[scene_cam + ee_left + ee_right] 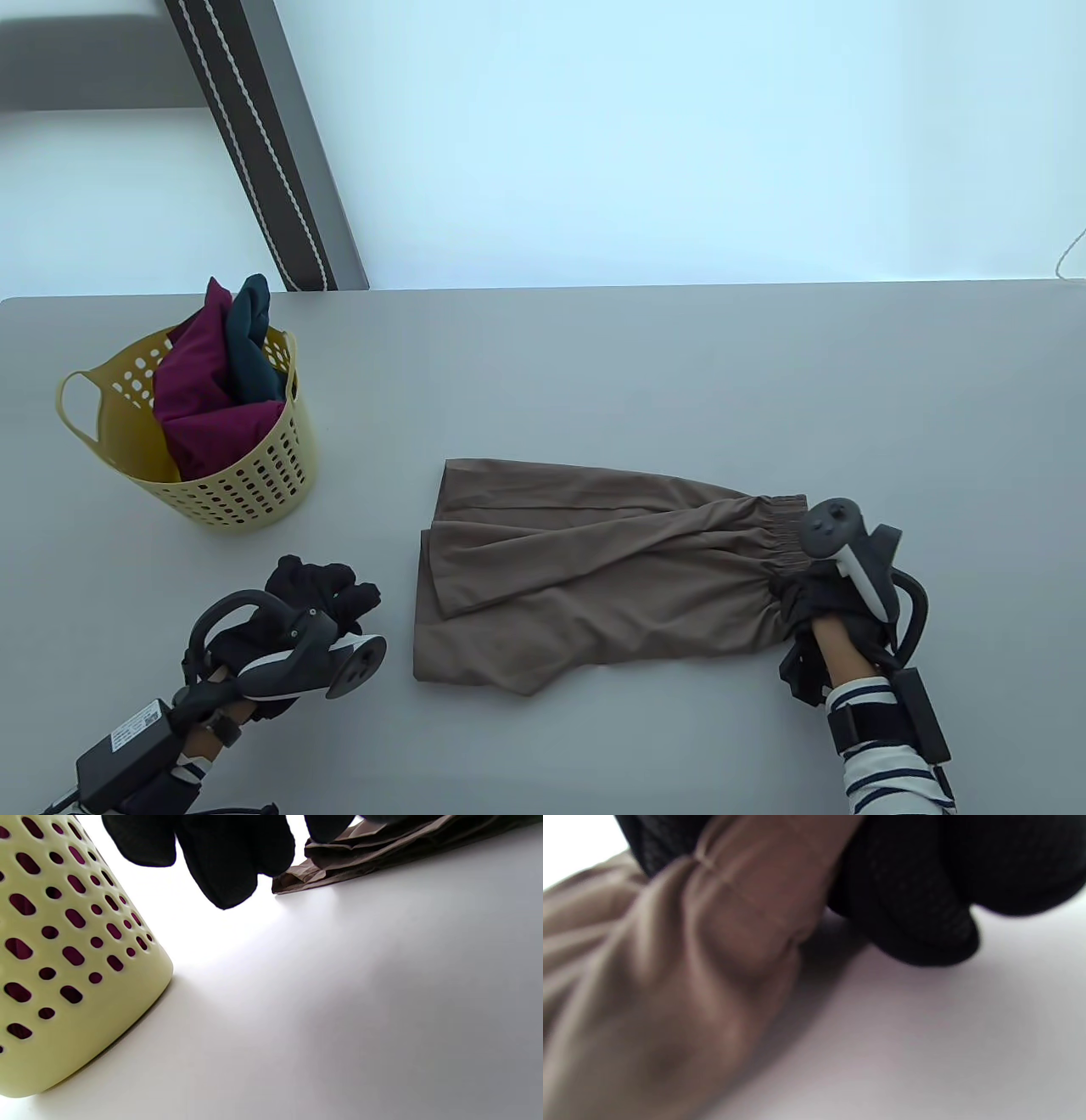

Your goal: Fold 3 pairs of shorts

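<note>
Brown shorts (594,569) lie flat on the grey table (594,373), folded lengthwise, leg hems to the left and elastic waistband (776,531) to the right. My right hand (819,594) grips the bunched waistband end; in the right wrist view the brown cloth (670,984) is pinched under black gloved fingers (916,912). My left hand (327,590) hovers left of the leg hems, fingers loosely curled and holding nothing. In the left wrist view its fingers (229,857) hang above the table, apart from the shorts' hem (339,861).
A yellow perforated basket (254,484) stands at the left, holding maroon shorts (199,399) and dark teal shorts (254,348). In the left wrist view the basket's wall (63,963) is close on the left. A dark striped band (263,144) runs beyond the table's far edge.
</note>
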A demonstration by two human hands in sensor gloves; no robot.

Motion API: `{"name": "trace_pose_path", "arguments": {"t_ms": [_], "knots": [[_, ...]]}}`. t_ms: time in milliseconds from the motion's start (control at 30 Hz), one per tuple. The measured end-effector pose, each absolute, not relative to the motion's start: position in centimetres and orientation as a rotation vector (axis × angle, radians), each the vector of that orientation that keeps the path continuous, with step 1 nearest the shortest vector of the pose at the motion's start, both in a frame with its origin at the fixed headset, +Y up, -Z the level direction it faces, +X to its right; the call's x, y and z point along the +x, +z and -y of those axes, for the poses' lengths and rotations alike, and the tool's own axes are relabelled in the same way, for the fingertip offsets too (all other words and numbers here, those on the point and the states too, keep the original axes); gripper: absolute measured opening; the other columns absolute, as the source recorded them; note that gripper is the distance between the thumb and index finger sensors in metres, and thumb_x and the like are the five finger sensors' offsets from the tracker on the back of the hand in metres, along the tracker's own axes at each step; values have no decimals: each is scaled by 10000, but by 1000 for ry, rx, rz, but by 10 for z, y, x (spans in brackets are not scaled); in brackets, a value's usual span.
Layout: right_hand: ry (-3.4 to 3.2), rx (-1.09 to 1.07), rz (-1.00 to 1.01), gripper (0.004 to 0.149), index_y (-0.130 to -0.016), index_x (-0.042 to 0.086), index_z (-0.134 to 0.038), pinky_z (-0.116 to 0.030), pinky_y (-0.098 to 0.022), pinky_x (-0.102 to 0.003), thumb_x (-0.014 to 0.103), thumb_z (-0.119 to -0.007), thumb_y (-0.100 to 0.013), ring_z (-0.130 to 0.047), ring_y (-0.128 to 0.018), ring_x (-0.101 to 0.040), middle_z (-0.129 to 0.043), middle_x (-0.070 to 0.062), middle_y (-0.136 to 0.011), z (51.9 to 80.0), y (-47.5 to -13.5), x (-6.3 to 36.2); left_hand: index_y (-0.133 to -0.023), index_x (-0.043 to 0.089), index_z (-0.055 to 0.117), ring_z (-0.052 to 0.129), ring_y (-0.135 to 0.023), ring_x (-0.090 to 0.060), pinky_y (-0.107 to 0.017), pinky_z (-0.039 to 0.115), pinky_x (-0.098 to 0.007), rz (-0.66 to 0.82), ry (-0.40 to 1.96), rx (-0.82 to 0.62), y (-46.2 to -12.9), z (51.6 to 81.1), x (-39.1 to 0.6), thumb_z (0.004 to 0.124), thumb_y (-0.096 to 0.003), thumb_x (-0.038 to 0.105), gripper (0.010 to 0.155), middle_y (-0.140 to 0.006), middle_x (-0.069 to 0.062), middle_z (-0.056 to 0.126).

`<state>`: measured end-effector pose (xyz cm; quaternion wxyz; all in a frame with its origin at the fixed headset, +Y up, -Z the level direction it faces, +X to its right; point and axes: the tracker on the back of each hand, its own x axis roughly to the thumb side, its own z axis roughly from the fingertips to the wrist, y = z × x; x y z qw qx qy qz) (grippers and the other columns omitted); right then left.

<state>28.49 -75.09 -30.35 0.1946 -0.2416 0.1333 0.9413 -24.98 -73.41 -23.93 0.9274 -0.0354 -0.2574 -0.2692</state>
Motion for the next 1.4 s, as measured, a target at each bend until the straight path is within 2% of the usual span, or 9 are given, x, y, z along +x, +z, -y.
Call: {"name": "trace_pose_path", "arguments": {"t_ms": [233, 467, 533, 633, 700, 800, 933, 1167, 1400], "knots": [[2698, -530, 114, 647, -925, -20, -598, -837, -235, -423, 299, -836, -415, -961, -266, -223, -863, -212, -612, 662, -297, 262, -981, 323, 464, 879, -891, -277, -706, 694, -575, 550, -536, -26, -233, 722, -247, 550, -492, 466, 517, -1036, -67, 689], [2911, -95, 392, 651, -944, -35, -578, -842, -241, -407, 314, -806, -444, -969, -281, -207, -854, -232, -669, 586, -302, 134, -981, 321, 467, 878, -893, -278, -707, 694, -575, 570, -540, -17, -229, 722, -244, 551, -490, 471, 520, -1037, -69, 688], [2950, 118, 297, 663, -967, -27, -539, -840, -261, -411, 325, -780, -460, -972, -312, -216, -832, -244, -710, 599, -299, 89, -981, 320, 468, 878, -893, -277, -706, 694, -576, 573, -544, -17, -228, 722, -244, 550, -489, 472, 521, -1037, -68, 688], [2814, 646, -335, 786, -1036, -23, -303, -748, -466, -553, 422, -665, -498, -892, -660, -445, -610, -357, -917, 672, -282, 2, -982, 318, 466, 878, -893, -279, -706, 694, -576, 579, -545, -34, -228, 723, -244, 549, -488, 474, 525, -1038, -69, 687], [2691, 763, -639, 866, -1025, -52, -167, -561, -545, -672, 458, -626, -497, -570, -821, -654, -387, -418, -978, 711, -272, -24, -984, 315, 464, 877, -894, -281, -705, 694, -576, 581, -546, -44, -227, 724, -244, 549, -488, 475, 528, -1039, -74, 686], [2460, 838, -1212, 976, -872, -40, 187, -149, -473, -722, 493, -548, -515, 96, -650, -691, 218, -415, -755, 774, -252, -49, -984, 314, 464, 878, -894, -282, -706, 693, -577, 587, -553, -51, -227, 723, -243, 549, -487, 477, 530, -1039, -74, 686], [2625, 879, -959, 955, -880, -18, 191, -193, -494, -715, 536, -495, -513, 31, -698, -696, 156, -407, -828, 762, -253, -46, -985, 312, 466, 878, -894, -284, -705, 692, -579, 596, -552, -54, -226, 723, -243, 549, -487, 477, 531, -1039, -73, 687], [2756, 545, -29, 962, -900, 22, 200, -215, -543, -718, 581, -475, -505, -6, -769, -691, 137, -408, -873, 685, -295, 24, -983, 315, 469, 878, -894, -283, -707, 692, -578, 602, -546, -56, -227, 722, -242, 548, -487, 478, 528, -1039, -73, 688], [2461, -280, -616, 1050, -964, -172, -56, -221, -470, -750, 624, -551, -489, -20, -686, -754, 69, -510, -824, 730, -364, 149, -978, 325, 478, 878, -895, -284, -708, 692, -577, 601, -545, -48, -228, 723, -240, 549, -487, 480, 519, -1039, -71, 690]]}}
